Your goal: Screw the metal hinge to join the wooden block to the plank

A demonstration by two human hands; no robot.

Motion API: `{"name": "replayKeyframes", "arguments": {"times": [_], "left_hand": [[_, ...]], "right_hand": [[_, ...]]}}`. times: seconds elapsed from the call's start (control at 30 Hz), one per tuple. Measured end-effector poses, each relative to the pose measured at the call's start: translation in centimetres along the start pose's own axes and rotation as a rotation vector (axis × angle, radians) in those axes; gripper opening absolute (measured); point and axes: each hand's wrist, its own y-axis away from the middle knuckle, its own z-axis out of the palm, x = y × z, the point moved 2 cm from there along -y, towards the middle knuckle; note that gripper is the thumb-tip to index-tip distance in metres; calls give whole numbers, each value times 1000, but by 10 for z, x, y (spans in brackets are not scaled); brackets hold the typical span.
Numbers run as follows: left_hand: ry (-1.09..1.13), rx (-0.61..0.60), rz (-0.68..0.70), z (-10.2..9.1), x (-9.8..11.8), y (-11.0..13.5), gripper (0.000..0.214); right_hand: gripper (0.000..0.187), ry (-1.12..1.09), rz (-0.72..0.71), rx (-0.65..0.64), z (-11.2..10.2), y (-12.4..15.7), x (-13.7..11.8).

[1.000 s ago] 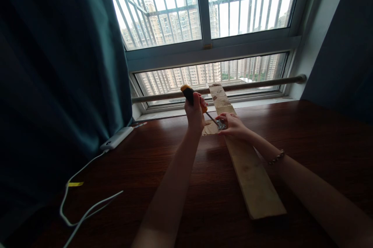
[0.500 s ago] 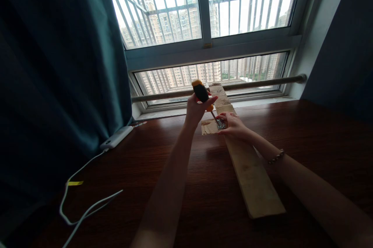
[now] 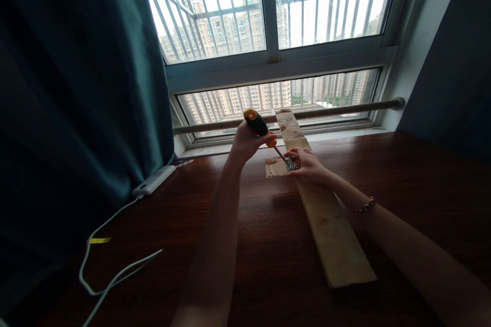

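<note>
Centre frame: grips screwdriver point(image 3: 256, 123) in curled left hand point(image 3: 245, 140); at its lower end, holds metal fitting point(image 3: 290, 163), partly covered, between thumb and fingers point(image 3: 293, 151) of right hand point(image 3: 310, 167). Cannot make out tip.

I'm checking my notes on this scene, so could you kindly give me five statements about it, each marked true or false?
1. The left hand grips a screwdriver with a black and yellow handle. True.
2. The bead bracelet is on the left wrist. False: the bead bracelet is on the right wrist.
3. The screwdriver's shaft points down toward the small metal piece at the fingers of the right hand. True.
4. The white device lies to the right of the long board. False: the white device lies to the left of the long board.
5. The curtain is bright red. False: the curtain is dark blue-green.
</note>
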Motion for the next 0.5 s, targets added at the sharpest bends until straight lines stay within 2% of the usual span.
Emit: {"name": "replayKeyframes", "arguments": {"times": [0.17, 0.3, 0.37, 0.5], "left_hand": [[114, -150, -96, 11, 11, 10, 45], [125, -232, -133, 20, 11, 13, 30], [118, -243, -146, 23, 7, 12, 27], [121, -197, -109, 24, 2, 9, 35]], "right_hand": [[67, 7, 3, -3, 0, 0, -1], [66, 4, -5, 7, 0, 0, -1], [66, 4, -11, 13, 0, 0, 0], [67, 7, -12, 17, 2, 0, 3]]}}
